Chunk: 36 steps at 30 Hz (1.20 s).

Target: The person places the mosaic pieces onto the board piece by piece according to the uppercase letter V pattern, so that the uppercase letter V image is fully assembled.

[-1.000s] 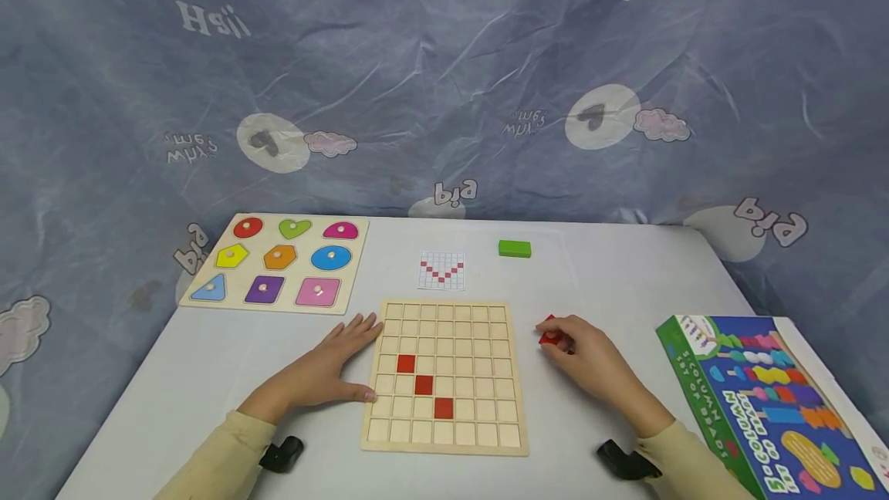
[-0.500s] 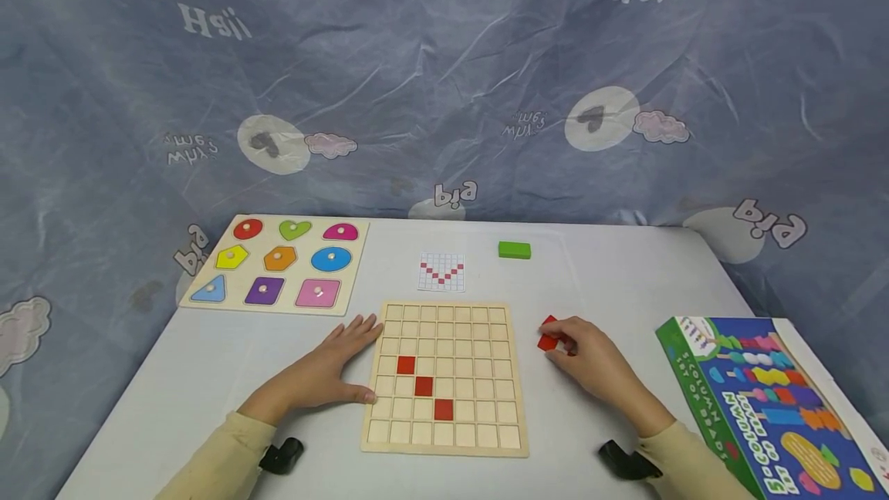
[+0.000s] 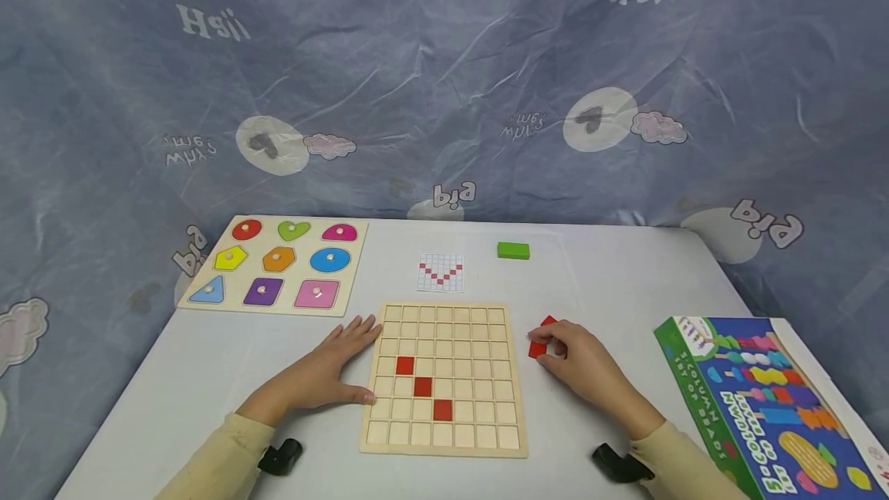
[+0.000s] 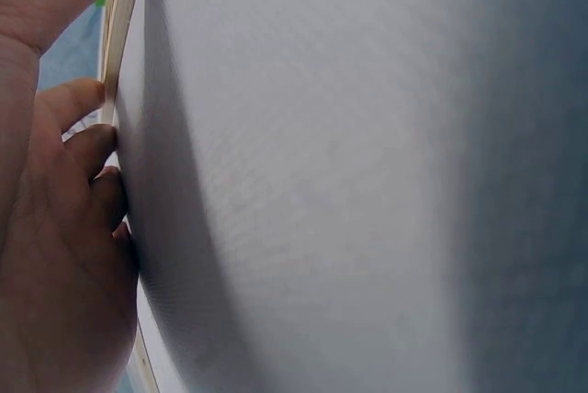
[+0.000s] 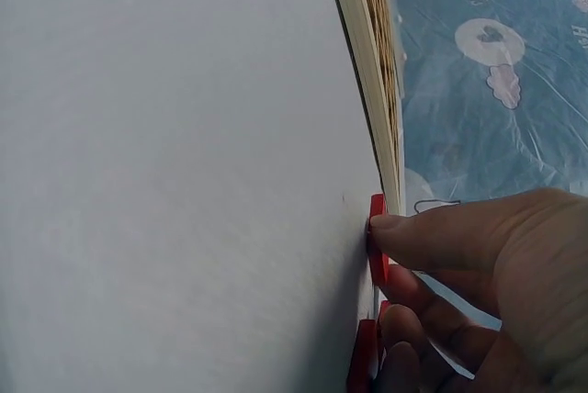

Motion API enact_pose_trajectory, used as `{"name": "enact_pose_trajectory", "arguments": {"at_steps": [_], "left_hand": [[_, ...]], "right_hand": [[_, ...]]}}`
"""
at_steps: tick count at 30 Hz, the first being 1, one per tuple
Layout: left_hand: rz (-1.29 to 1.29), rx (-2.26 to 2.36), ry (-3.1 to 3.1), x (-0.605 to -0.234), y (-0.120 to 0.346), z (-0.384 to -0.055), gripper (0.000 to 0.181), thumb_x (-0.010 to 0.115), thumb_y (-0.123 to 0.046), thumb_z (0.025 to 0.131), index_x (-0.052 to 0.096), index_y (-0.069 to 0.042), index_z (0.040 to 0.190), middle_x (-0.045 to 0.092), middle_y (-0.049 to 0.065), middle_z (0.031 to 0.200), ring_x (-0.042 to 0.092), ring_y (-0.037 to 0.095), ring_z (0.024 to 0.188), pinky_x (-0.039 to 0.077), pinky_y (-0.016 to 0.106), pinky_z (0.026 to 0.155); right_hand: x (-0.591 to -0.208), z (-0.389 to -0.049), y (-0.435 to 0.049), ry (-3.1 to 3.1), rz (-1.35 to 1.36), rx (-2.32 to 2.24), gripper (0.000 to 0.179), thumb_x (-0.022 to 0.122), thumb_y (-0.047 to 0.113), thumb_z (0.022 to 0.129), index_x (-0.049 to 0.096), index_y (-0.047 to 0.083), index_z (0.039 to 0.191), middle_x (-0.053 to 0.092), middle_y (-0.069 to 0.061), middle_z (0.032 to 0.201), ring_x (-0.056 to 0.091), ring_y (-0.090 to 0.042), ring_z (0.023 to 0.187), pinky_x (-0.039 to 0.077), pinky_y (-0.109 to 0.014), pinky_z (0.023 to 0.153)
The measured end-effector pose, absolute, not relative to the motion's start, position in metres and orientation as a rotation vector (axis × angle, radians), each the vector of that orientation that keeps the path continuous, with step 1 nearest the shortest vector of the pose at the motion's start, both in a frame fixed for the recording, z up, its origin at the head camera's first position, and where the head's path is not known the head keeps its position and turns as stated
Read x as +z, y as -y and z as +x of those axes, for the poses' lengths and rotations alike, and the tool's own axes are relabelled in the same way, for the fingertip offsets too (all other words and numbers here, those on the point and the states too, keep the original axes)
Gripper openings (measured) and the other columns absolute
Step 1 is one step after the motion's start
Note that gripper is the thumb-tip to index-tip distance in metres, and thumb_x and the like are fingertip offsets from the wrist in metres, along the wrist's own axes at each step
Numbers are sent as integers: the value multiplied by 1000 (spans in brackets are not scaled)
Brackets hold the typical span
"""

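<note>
The important relation, in my judgement, is this: the red square tile lies to the left of the right hand, just at its fingertips, and the wooden grid board is near, further to the left. So the tile is between the hand and the right rim of the board, outside of it. The right hand is the nearer one, because it pinches this tile between thumb and index finger, with a narrow grip. The left hand is on the opposite side, spread wide, with thumb and fingers touching the left rim of the board and holding no tile.

As the tile is square, I cannot name a long axis. In the right wrist view it is seen nearly by its edge, as a thin, flat plate; whether it touches the table, I cannot tell. Its colour is an even bright red, and it resembles the three red tiles which sit in a diagonal line in the cells. Another red tile shows just beyond the index finger, partly hidden by the hand
</note>
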<state>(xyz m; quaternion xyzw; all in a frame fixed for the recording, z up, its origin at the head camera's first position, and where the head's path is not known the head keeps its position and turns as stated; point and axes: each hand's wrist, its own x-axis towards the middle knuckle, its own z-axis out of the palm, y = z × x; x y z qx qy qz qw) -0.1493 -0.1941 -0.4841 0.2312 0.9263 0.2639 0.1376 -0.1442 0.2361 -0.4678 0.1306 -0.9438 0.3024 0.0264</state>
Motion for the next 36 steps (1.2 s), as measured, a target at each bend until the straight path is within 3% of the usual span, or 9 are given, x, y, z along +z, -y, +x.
{"name": "enact_pose_trajectory", "arguments": {"at_steps": [15,31,36], "left_hand": [[677,749,-2689,-484,194,-150,115,84,-64,69,32,-20,161,20,3,169,10,28,157,8,51,127],[681,765,-2681,-483,195,-150,115,85,-62,69,32,-18,161,20,4,169,10,29,157,8,51,127],[693,768,-2679,-485,196,-151,115,84,-64,69,31,-19,161,20,4,169,10,29,157,8,51,127]], "right_hand": [[-465,-146,-236,2949,408,934,25,83,3,81,72,17,100,61,5,84,49,-12,73,43,-25,62],[-467,-142,-238,2942,443,952,26,83,10,84,70,21,104,55,10,74,48,-6,65,42,-23,58],[-468,-142,-238,2916,453,979,23,77,7,89,72,21,105,54,10,72,48,-5,64,42,-22,57]]}}
